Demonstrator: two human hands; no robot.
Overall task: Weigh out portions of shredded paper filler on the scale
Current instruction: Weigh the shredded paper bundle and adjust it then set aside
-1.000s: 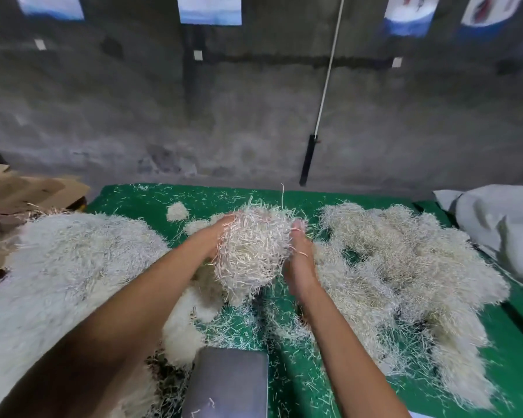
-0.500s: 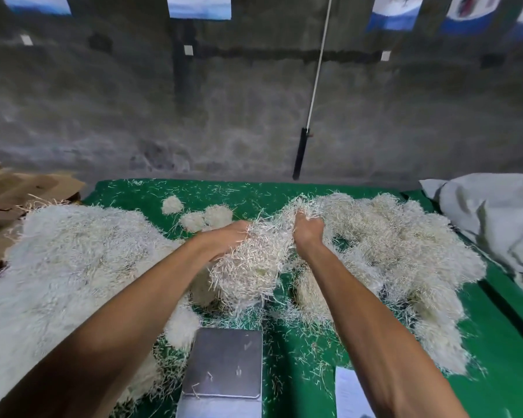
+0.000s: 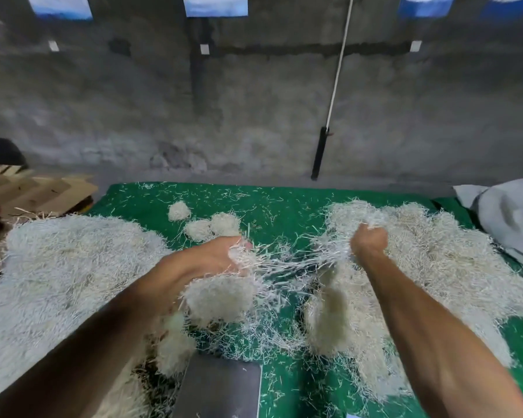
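Hands have separated, pulling the shredded paper clump (image 3: pixel 224 294) apart.
Left hand (image 3: pixel 221 254) and right hand (image 3: pixel 369 241): each grip apparently clenched on strands, above the scale (image 3: pixel 221 387).

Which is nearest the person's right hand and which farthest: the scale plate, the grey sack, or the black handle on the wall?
From the right hand, in the head view:
1. Grey sack, at the right edge of the table.
2. Scale plate, low, near the person.
3. Black handle, back on the wall.

1 head-worn wide-angle view
It looks forward and down, close over the green table (image 3: pixel 284 203), facing the far concrete wall (image 3: pixel 254 116).
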